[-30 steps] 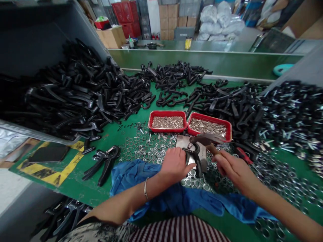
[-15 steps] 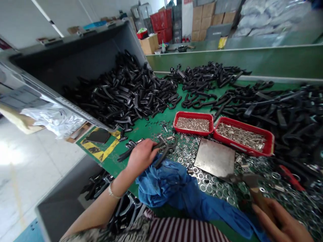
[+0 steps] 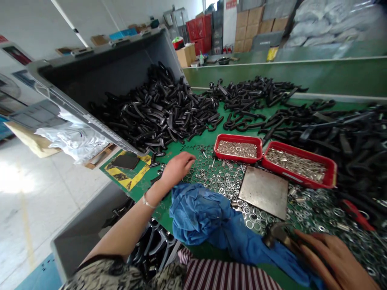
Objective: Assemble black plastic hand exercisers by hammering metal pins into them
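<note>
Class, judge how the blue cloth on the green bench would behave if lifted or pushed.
The blue cloth would probably be floppy, since it lies in loose folds. It looks thin, so likely light for its size. Pushed toward the metal rings beside it, it might bunch and nudge some.

And it's soft, even light over the green worktop (image 3: 169, 225), while white glare burns out the floor (image 3: 12, 175) at far left! Shadow fills the tilted crate's interior (image 3: 81, 80); the metal plate (image 3: 264, 191) gleams dully. The right hand (image 3: 335, 257) and hammer (image 3: 284, 235) blur, wide-angle edges stretching.
</note>
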`<state>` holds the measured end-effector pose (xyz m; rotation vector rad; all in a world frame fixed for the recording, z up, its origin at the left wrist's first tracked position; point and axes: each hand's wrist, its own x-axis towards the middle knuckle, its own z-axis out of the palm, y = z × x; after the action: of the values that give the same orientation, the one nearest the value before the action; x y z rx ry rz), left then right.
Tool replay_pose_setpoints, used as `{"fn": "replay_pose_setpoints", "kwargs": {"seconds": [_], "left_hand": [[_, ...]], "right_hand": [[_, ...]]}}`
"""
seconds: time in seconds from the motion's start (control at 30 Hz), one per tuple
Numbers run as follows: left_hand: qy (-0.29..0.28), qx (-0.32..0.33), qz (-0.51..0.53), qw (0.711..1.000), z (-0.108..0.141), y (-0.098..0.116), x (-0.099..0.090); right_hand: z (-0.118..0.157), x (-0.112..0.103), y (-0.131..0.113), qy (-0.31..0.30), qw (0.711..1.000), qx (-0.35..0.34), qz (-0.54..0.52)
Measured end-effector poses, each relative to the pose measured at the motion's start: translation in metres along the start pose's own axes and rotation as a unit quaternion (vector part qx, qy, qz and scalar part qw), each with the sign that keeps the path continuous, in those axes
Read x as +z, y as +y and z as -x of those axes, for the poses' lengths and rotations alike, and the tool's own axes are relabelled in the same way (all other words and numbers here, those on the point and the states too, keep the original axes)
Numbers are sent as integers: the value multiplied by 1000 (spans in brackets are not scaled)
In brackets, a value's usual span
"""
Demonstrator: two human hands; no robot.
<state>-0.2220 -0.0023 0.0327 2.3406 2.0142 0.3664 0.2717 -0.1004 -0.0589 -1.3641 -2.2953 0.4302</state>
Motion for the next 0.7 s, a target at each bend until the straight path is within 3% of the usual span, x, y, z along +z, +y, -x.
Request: {"fn": "replay_pose_setpoints", "kwargs": {"seconds": [0.13,0.3,0.4,0.53,0.63,0.7], "left_hand": [[-111,27,-95,989,-64,27,45],[-116,32,-132,984,-81,28,81],[-113,5,-140,984,-77,22,83],[-78,-48,-94,991,-68,23,73],[4,-66,23,998,-54,39,65],[20,-38,143,989,-46,63,64]], "right_hand": [[-21,-21,-12,-37,999,18,7],[-42,-36,0,-67,996,56,31],[-72,-35,16,-52,997,33,57],[-117,-29,27,-100,986,11,134],[-127,-27,32,-117,977,9,177],[-122,-27,36,-103,983,17,149]]}}
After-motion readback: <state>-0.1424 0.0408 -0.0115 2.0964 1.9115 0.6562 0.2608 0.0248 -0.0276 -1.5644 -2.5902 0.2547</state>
